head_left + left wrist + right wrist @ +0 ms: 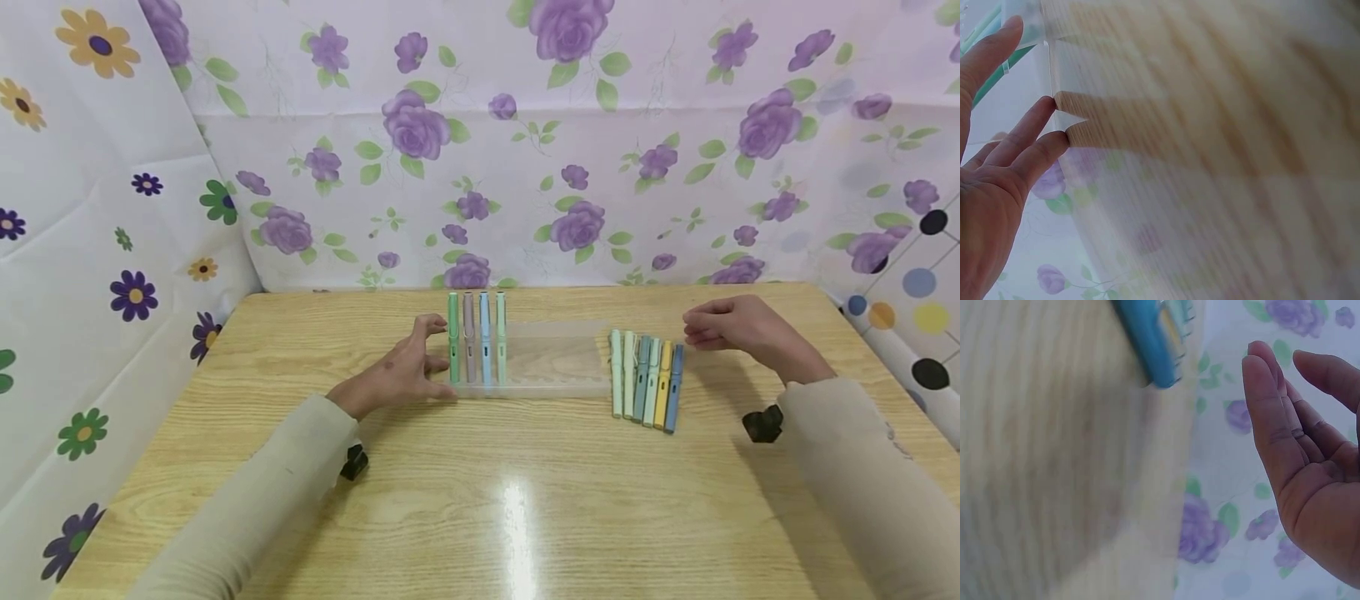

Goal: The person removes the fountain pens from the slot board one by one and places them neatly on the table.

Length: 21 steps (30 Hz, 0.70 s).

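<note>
A clear plastic pen rack (558, 390) stands at the back middle of the table. Upright at its left end are several capped pens: a green pen (453, 337), a mauve pen (469, 337), a light blue pen (485, 340) and a pale green pen (502, 337). My left hand (401, 367) rests at the rack's left end, thumb at its front edge and fingers spread; two fingertips (1047, 106) touch down on the wood surface. To the right, my right hand (723, 329) hovers with nothing in it, near a blue pen (675, 387).
Beside the rack's right end, several pens lie in a row, among them a yellow pen (663, 385) and a pale green pen (617, 373). A flowered cloth (510, 167) hangs behind the wooden table (450, 500). Both wrists carry small black cameras.
</note>
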{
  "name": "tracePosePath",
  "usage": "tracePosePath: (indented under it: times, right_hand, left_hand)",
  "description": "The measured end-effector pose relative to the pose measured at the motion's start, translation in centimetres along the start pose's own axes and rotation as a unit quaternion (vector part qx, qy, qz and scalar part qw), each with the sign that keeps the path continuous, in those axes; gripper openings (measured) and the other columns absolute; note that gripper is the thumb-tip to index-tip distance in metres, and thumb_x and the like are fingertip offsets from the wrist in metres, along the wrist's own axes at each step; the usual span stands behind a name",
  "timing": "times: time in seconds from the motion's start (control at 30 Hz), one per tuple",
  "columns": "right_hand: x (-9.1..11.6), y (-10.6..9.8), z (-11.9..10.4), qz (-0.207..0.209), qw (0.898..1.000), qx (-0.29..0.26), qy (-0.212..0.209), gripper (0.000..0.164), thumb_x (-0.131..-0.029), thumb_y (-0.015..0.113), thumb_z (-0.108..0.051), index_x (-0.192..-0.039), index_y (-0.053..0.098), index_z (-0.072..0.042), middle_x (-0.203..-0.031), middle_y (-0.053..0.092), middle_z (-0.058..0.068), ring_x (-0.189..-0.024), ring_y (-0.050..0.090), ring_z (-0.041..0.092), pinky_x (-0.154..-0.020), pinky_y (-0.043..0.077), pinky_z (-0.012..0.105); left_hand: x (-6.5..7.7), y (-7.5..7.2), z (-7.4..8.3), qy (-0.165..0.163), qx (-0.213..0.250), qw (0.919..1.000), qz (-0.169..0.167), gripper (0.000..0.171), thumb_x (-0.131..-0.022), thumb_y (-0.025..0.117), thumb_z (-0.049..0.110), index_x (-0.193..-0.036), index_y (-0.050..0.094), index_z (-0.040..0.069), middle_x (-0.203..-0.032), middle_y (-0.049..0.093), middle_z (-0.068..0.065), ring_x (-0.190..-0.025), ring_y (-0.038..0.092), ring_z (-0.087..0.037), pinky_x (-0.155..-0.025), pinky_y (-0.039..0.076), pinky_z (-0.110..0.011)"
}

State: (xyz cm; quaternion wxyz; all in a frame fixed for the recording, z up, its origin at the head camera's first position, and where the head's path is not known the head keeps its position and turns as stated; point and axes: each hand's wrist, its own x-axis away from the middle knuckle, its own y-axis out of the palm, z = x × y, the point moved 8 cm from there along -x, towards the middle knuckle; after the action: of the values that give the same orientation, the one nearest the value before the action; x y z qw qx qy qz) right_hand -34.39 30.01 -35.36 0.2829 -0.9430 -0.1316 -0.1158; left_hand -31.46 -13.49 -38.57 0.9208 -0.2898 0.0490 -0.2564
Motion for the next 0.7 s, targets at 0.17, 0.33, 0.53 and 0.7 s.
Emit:
tracePosePath:
  times: [0.17, 0.33, 0.53, 0.7]
  right_hand:
    - [0.2, 0.6, -2.1, -0.002, 1.000, -0.003, -0.021, 0.058, -0.102, 0.060, -0.033, -0.137, 0.049, 0.012, -0.115, 0.069, 0.017, -0.100, 0.070, 0.022, -0.090, 0.055, 0.039]
    - [0.4, 1.7, -4.3, -0.015, 0.999, 0.013, -0.034, 0.058, -0.101, 0.061, -0.038, -0.136, 0.051, 0.008, -0.119, 0.067, 0.017, -0.100, 0.070, 0.020, -0.090, 0.055, 0.036]
    - [0.4, 2.6, -6.6, -0.024, 0.998, 0.017, -0.052, 0.056, -0.101, 0.062, -0.037, -0.136, 0.053, 0.005, -0.122, 0.066, 0.020, -0.098, 0.071, 0.017, -0.088, 0.056, 0.032]
    - [0.1, 3.5, -8.3, -0.031, 0.998, 0.024, -0.057, 0.055, -0.100, 0.062, -0.038, -0.136, 0.054, 0.004, -0.121, 0.066, 0.018, -0.100, 0.070, 0.018, -0.088, 0.056, 0.033]
  left_hand:
    - [-0.1, 0.0, -0.1, 0.000, -0.007, 1.0000, 0.001, 0.098, -0.080, 0.086, 0.007, -0.145, 0.013, 0.017, -0.160, 0.018, -0.016, -0.122, 0.059, -0.036, -0.096, 0.051, -0.047]
    - [-0.1, 0.0, -0.2, 0.003, -0.009, 1.0000, 0.001, 0.098, -0.080, 0.086, 0.008, -0.145, 0.013, 0.016, -0.160, 0.018, -0.016, -0.122, 0.059, -0.035, -0.095, 0.052, -0.047]
    - [-0.1, 0.0, 0.0, 0.003, -0.006, 1.0000, -0.002, 0.098, -0.080, 0.086, 0.008, -0.145, 0.013, 0.017, -0.160, 0.018, -0.016, -0.122, 0.059, -0.035, -0.097, 0.051, -0.047]
    - [0.0, 0.0, 0.0, 0.003, -0.001, 1.0000, -0.002, 0.098, -0.080, 0.086, 0.009, -0.145, 0.013, 0.017, -0.160, 0.018, -0.016, -0.122, 0.059, -0.035, -0.096, 0.051, -0.047]
